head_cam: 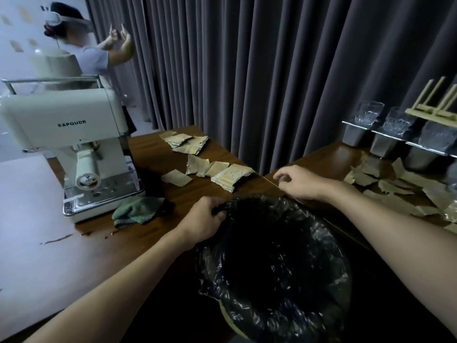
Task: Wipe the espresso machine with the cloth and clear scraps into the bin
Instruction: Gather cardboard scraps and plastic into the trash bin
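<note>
Black-plastic-lined round bin (pixel 338 280) sits lowest and closest, against the near edge of the dark brown wooden surface (pixel 148 238), with both hands at its far rim.

Left hand (pixel 202 219) grips a bunched fold of the black liner at the bin's rim, fingers curled round it; the right hand (pixel 301 181) hovers just beyond the rim over the surface's edge, fingers loosely curled with nothing visible in them. Torn tan paper scraps (pixel 220 173) lie scattered across the surface behind the bin, and more are heaped to the right (pixel 395 191). At the left stands the cream espresso machine (pixel 61 125), and a crumpled green cloth (pixel 137 211) rests on the surface touching its base. Grey pleated curtains (pixel 272 70) hang behind, and clear glasses (pixel 368 115) stand on grey trays at far right.
</note>
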`<act>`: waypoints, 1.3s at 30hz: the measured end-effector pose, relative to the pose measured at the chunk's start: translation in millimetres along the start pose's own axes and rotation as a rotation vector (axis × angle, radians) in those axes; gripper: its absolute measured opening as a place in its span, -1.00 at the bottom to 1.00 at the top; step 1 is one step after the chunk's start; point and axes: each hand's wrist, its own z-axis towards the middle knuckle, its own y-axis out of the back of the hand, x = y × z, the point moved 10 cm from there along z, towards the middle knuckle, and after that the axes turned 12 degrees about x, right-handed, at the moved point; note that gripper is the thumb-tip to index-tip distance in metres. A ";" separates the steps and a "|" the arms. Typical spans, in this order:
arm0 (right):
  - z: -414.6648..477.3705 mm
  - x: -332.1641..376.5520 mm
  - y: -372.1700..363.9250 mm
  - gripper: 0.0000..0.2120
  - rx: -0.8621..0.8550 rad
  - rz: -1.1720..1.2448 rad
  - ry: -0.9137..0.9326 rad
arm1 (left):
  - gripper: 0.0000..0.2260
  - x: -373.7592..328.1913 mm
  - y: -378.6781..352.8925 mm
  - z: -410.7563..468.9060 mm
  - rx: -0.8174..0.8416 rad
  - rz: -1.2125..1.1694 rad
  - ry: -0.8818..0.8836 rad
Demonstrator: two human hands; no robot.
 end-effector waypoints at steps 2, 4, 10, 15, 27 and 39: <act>22.3 5.8 -0.3 -0.76 0.010 0.004 0.051 | -0.69 -4.9 -5.5 -0.1 0.025 0.001 0.016; 43.2 12.2 -2.2 -0.70 -0.004 -0.016 0.092 | -0.79 -8.6 -9.1 1.3 0.013 0.010 0.005; 94.7 18.3 -19.2 -0.45 -0.011 -0.028 0.128 | -0.78 -10.2 -13.4 5.1 -0.082 0.071 -0.015; 117.8 16.7 -31.4 -0.44 -0.027 -0.079 0.117 | -0.73 -11.4 -13.2 1.3 -0.150 0.177 0.000; 133.8 1.7 -35.1 -0.30 -0.086 0.169 -0.018 | -0.67 0.3 -12.9 8.7 -0.165 0.263 -0.017; 60.9 -5.1 -21.9 -0.74 0.065 0.897 0.136 | -0.71 9.5 -11.9 12.1 -0.132 0.119 -0.093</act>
